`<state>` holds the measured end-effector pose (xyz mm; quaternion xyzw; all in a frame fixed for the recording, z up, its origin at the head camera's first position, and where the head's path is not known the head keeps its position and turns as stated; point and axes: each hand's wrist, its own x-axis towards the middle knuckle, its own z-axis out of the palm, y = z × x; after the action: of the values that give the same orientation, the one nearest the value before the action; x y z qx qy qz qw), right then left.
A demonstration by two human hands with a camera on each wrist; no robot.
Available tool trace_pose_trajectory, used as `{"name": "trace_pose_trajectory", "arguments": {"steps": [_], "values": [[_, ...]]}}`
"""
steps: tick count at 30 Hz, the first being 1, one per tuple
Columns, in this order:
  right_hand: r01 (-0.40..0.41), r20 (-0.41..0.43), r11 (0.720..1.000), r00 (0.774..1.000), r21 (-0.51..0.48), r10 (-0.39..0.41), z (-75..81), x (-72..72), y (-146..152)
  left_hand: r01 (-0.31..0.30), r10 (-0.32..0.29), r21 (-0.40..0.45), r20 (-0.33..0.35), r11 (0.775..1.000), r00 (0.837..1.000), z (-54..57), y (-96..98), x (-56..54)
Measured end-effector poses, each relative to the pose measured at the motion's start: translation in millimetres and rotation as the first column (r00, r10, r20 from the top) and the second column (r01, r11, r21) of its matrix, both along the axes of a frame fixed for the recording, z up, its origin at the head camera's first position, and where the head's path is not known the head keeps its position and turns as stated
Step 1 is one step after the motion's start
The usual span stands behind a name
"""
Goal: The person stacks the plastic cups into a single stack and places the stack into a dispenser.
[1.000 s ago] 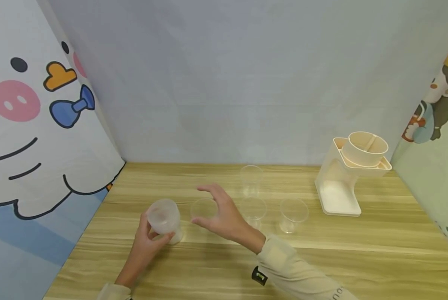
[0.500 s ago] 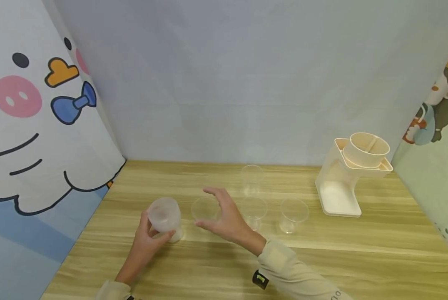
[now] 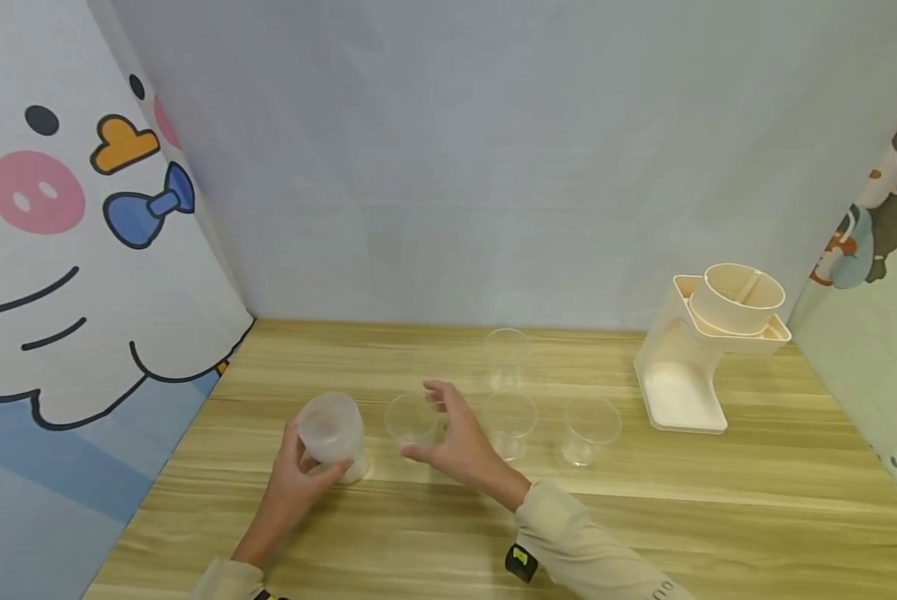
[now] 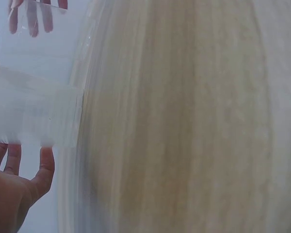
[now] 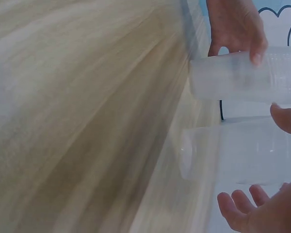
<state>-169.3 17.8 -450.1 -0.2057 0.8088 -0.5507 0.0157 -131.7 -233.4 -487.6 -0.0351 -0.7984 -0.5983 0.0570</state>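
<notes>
My left hand (image 3: pixel 298 479) grips a stack of frosted plastic cups (image 3: pixel 332 429) standing on the left of the table, thumb in front and fingers behind. To its right stands a single clear plastic cup (image 3: pixel 409 421), upright. My right hand (image 3: pixel 463 442) is beside this cup's right side with thumb and fingers spread apart, holding nothing. In the right wrist view the clear cup (image 5: pixel 247 153) lies between the thumb and the loosely bent fingers (image 5: pixel 240 206), with gaps on both sides. The left wrist view has the stack (image 4: pixel 34 111) against the left fingers.
Several more clear plastic cups stand to the right: a rear cup (image 3: pixel 507 358), a middle cup (image 3: pixel 510 421) behind the right wrist and a right cup (image 3: pixel 591 425). A cream stand (image 3: pixel 677 375) with a round open top is farther right. A curtain (image 3: pixel 493 167) hangs behind the wooden table (image 3: pixel 681 517).
My right hand has drawn slightly to the right, away from the clear cup. My left hand stays on the stack. The head view has shifted a little.
</notes>
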Motion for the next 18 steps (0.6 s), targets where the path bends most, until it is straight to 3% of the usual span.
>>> {"name": "trace_pose_trajectory", "arguments": {"steps": [9,18], "values": [[0.017,0.023,0.999,1.000,-0.051,-0.016,-21.1,-0.6,-5.0,0.011,-0.012,-0.020,-0.008,1.000,1.000,-1.8,-0.7,0.3],[0.021,0.030,0.998,0.999,-0.058,-0.020,-21.9,1.4,-11.4,0.017,-0.017,-0.022,-0.016,1.000,1.000,-1.5,-0.2,0.6]]}}
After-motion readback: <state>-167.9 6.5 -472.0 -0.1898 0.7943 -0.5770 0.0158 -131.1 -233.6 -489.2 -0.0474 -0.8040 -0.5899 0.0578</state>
